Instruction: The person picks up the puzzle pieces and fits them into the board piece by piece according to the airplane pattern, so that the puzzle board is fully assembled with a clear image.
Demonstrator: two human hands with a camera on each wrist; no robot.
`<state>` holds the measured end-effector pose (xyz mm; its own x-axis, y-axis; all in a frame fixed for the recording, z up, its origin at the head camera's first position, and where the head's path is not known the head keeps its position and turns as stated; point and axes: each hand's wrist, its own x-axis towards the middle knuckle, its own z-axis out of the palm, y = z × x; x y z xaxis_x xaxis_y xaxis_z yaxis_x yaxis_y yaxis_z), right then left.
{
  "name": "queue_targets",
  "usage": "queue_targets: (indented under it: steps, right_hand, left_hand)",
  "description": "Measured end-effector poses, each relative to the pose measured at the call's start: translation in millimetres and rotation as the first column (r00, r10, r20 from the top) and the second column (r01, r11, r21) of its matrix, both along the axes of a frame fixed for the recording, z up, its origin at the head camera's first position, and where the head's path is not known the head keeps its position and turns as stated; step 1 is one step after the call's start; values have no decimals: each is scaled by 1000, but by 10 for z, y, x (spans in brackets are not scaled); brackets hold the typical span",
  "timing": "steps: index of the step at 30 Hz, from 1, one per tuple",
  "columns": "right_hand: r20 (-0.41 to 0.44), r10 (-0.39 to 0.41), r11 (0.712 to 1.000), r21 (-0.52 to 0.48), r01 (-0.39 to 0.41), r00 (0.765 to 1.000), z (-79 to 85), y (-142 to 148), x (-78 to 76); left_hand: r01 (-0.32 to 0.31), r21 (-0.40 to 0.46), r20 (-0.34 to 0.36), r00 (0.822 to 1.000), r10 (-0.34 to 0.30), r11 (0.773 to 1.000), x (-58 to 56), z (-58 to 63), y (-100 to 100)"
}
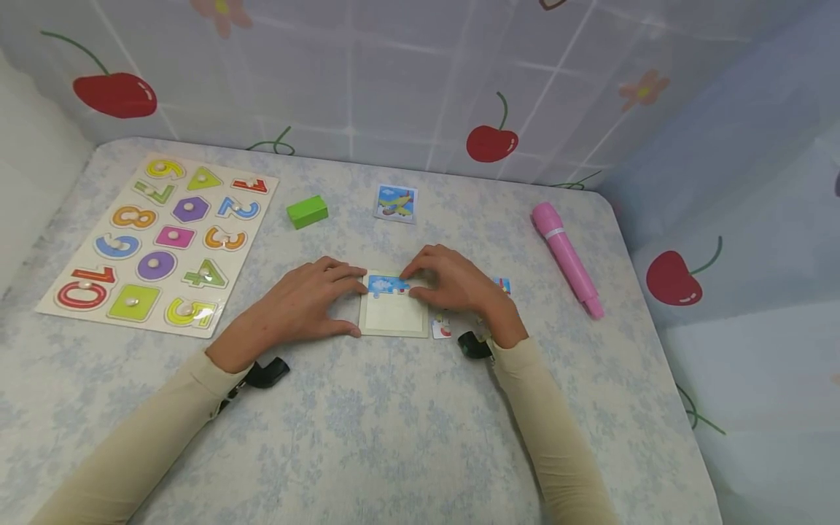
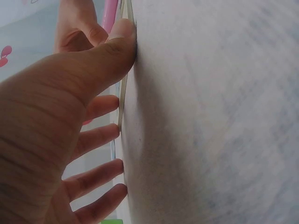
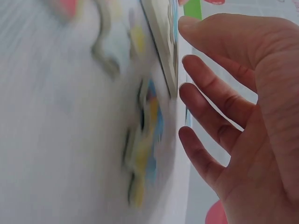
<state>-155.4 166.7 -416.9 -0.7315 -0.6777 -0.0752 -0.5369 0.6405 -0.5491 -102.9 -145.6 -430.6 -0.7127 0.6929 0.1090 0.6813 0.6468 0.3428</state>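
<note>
A small cream puzzle tray (image 1: 394, 321) lies on the table between both hands. Joined blue sky pieces (image 1: 383, 284) fill part of its top edge. My left hand (image 1: 303, 306) rests along the tray's left side, fingers spread near the top corner and thumb (image 2: 122, 39) against the edge lower down. Over the top right of the tray, my right hand (image 1: 453, 281) pinches a puzzle piece (image 1: 402, 286) between thumb and index finger; its other fingers hang loosely. Loose puzzle pieces (image 3: 148, 140) lie beneath the right palm, one whitish piece (image 1: 441, 326) just right of the tray.
A picture card with a yellow plane (image 1: 396, 203) lies behind the tray, and a green block (image 1: 307, 212) stands left of it. At the left is a number and shape board (image 1: 164, 244) with knobs. A pink pen-like stick (image 1: 567, 259) lies at the right.
</note>
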Motion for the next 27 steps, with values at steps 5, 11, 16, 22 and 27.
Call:
queue_targets:
  steps: [5,11,16,22,27]
  right_hand:
    - [7,-51,999,-4,51,999,23,139,12]
    - [9,-91,996,-5,91,996,29,341,32]
    - [3,-106,994,-22,106,994,34,485,53]
    - [14,-140,990,-20,140,990,39,628,79]
    - [26,-167,985,-35,168,986,59,745,105]
  left_hand:
    - [-3,7,0,1000,3,1000,15,-3,-2]
    - [0,17,-2,1000,1,1000,23,1,2]
    - [0,-3,6,1000,0,1000,27,15,-1]
    - [3,-9,18,1000,-3,1000,28,22,0]
    - [-2,-4,22,1000,2,1000,26,21,3]
